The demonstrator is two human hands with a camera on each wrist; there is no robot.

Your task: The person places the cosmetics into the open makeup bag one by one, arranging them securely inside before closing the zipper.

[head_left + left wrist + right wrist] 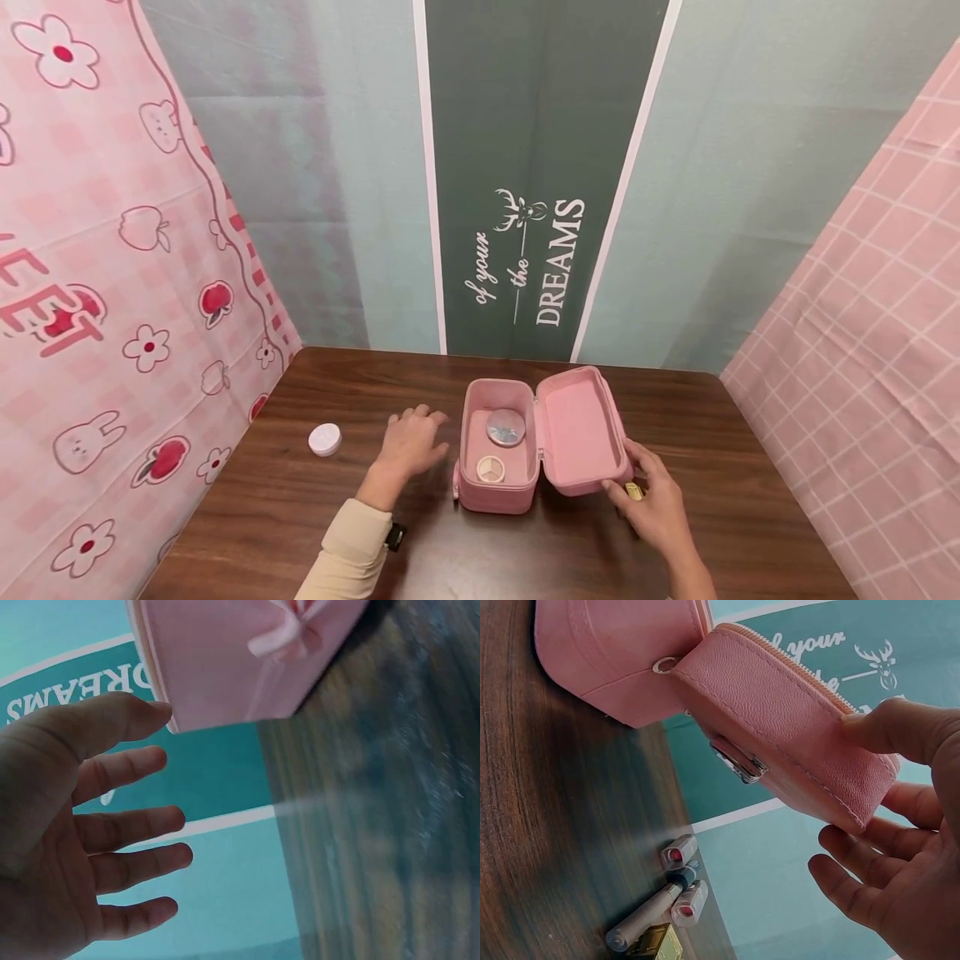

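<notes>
A pink zip-up cosmetic case stands open on the table, its lid tipped out to the right. Inside lie a round silver compact and a small round three-part palette. My right hand grips the lid's outer corner, thumb on one face and fingers on the other, as the right wrist view shows. To the left of the case, my left hand has its fingers spread and holds nothing. In the left wrist view, a pink bow shows on the case beyond the thumb.
A round white lidded container sits on the dark wooden table at left. Beyond the lid, the right wrist view shows a tube, small clear-cased items and a gold item. Printed cloths hang around the table.
</notes>
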